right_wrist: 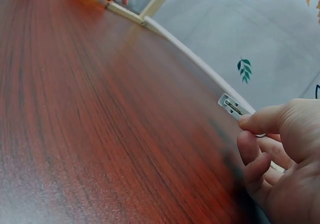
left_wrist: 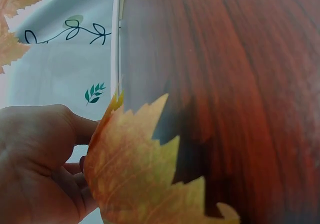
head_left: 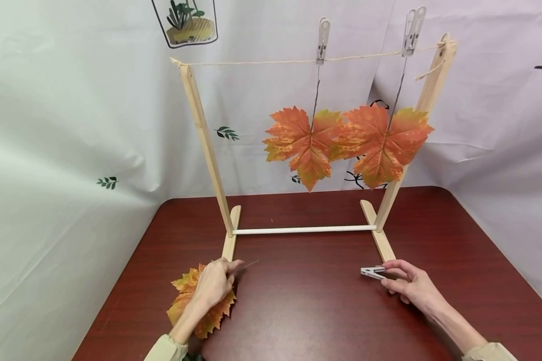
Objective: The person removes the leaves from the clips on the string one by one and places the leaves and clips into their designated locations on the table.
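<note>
Loose leaf: an orange and yellow maple-like leaf [head_left: 214, 312] lay spread beneath the person's left hand, near the front end of the rack's left foot; I could not tell whether it touched the table.
Left hand: this hand [head_left: 213, 284] pinched the leaf by its thin stem [head_left: 250, 264], whose tip stuck out past the fingers toward the middle of the table.
Loose clothespin: a pale grey clip [head_left: 372, 272] was held just in front of the rack's right foot, its narrow end pointing left.
Right hand: thumb and forefinger of this hand [head_left: 408, 287] pinched the clip by its spread handles, the other fingers curled below.
Hung leaves: 2 similar leaves, 1 nearer the middle [head_left: 304, 145] and 1 at the right [head_left: 384, 143], dangled by dark stems, their edges overlapping to my eye.
Clips above: 2 upright clothespins, a middle clip [head_left: 322, 40] and a right-hand clip [head_left: 414, 31], gripped the cord.
Cord: the twine [head_left: 262, 62] ran between the tops of 2 wooden posts, left [head_left: 205, 145] and right [head_left: 435, 75].
Rack base: a white rod [head_left: 304, 230] joined the posts low down.
Table: dark reddish-brown wood grain [head_left: 307, 301].
Backdrop: white cloth [head_left: 72, 125] printed with green sprigs.
</note>
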Motion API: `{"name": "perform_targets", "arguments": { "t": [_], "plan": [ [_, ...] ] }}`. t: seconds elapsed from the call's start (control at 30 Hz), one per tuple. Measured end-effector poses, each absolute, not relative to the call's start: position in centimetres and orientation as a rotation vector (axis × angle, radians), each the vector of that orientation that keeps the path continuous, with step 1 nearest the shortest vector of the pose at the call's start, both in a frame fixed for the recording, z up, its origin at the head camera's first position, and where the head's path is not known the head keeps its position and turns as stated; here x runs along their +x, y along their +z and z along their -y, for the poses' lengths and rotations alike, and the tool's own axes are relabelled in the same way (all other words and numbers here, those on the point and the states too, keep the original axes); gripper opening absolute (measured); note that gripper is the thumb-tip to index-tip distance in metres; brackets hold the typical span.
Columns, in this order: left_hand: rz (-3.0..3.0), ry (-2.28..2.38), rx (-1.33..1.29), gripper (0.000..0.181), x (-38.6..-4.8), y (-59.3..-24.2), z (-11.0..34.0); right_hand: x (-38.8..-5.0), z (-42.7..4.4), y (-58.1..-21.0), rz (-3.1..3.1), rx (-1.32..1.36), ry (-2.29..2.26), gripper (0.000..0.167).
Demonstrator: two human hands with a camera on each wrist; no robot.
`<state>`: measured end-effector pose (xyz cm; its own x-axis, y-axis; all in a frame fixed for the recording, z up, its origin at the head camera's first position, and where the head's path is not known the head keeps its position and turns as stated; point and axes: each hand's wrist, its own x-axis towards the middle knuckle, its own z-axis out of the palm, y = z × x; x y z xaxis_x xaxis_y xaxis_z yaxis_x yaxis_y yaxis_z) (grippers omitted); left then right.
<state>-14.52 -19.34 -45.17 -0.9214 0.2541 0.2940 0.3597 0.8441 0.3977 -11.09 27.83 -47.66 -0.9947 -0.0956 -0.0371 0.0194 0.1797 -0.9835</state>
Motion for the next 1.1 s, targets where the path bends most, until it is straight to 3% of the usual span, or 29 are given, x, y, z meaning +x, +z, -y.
{"name": "perform_targets", "arguments": {
  "t": [1.1],
  "plan": [
    [2.828,-0.65,-0.442,0.026,-14.3,-46.3,19.7,-10.9,-27.0,-48.2,-2.539,-0.074,-1.873,0.037]
  ]
}}
